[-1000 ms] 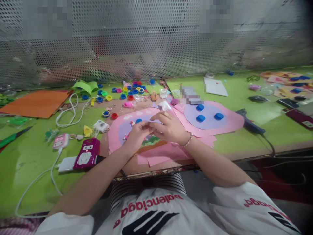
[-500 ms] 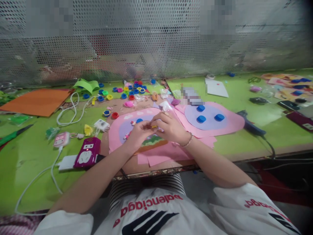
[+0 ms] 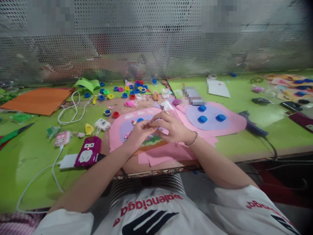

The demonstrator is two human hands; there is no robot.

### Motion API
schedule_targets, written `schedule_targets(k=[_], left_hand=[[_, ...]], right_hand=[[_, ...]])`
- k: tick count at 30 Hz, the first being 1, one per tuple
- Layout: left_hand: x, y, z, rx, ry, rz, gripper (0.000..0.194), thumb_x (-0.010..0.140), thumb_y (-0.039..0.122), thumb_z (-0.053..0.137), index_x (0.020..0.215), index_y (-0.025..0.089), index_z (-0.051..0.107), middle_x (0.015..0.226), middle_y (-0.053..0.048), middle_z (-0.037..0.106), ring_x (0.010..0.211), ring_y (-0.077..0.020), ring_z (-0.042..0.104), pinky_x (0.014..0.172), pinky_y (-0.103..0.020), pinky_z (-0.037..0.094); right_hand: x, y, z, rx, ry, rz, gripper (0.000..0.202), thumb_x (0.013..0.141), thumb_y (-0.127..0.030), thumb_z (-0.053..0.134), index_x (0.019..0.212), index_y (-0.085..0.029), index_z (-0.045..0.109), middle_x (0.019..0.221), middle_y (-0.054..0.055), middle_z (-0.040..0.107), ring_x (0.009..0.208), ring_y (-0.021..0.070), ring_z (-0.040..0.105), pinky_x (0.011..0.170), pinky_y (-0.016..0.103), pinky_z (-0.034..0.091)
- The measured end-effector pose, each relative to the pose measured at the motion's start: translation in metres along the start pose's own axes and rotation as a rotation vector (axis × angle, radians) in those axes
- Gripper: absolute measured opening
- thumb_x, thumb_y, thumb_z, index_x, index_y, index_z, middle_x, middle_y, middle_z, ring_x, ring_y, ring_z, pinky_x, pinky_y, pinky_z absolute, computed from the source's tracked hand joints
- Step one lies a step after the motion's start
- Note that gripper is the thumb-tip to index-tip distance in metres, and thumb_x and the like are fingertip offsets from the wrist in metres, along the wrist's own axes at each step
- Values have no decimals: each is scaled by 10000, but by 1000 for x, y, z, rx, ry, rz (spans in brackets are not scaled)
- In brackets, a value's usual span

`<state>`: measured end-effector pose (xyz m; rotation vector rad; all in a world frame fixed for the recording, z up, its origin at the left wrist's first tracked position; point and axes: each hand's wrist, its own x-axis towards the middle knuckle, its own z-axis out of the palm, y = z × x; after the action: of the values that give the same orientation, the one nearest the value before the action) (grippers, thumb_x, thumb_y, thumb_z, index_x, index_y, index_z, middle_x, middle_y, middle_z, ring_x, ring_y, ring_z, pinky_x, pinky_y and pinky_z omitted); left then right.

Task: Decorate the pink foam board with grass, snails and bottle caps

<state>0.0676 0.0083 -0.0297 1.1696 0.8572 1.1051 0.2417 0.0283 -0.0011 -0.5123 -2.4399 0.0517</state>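
Over a pink paper sheet (image 3: pixel 114 132), my left hand (image 3: pixel 140 133) and my right hand (image 3: pixel 173 130) meet fingertip to fingertip. The fingers of both are pinched together around something small. A trace of yellow shows between them, but the fingers cover most of it. Below my hands, the sheet carries a lilac area, white cloud shapes, green and orange paper layers, small figures (image 3: pixel 126 135) and a blue bottle cap (image 3: pixel 140 120). A second pink sheet (image 3: pixel 232 122) with a lilac oval and three blue caps (image 3: pixel 221 117) lies to the right.
Many coloured caps (image 3: pixel 132 87) lie scattered behind the sheets. On the left are a purple power socket (image 3: pixel 88 151), white cables, orange card (image 3: pixel 36 100) and a green-handled blade (image 3: pixel 16 133). A dark-blue glue gun (image 3: pixel 255 125) rests at right. A perforated metal screen (image 3: pixel 156 42) stands behind.
The fingers of my right hand have shifted slightly and are a bit more spread. Less of the yellow piece shows between the fingertips. The view has moved slightly.
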Motion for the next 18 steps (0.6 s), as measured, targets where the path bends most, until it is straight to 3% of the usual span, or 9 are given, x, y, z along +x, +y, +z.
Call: schedule_targets(k=[12, 18], left_hand=[[2, 1, -2, -76, 34, -65, 233, 634, 283, 771, 808, 153, 686, 758, -10, 682, 710, -118, 632, 707, -251, 496], [2, 6, 1, -276, -28, -111, 179, 645, 236, 765, 776, 142, 687, 742, -17, 678, 686, -143, 647, 724, -303, 514]], right_hand=[[-2, 2, -9, 93, -24, 58, 315, 826, -170, 475, 1132, -204, 540, 1040, 90, 530, 979, 209, 518, 851, 416, 458], [-3, 0, -1, 18, -25, 40, 401, 830, -207, 553, 1223, -195, 478, 1059, 102, 552, 976, 220, 527, 849, 426, 470]])
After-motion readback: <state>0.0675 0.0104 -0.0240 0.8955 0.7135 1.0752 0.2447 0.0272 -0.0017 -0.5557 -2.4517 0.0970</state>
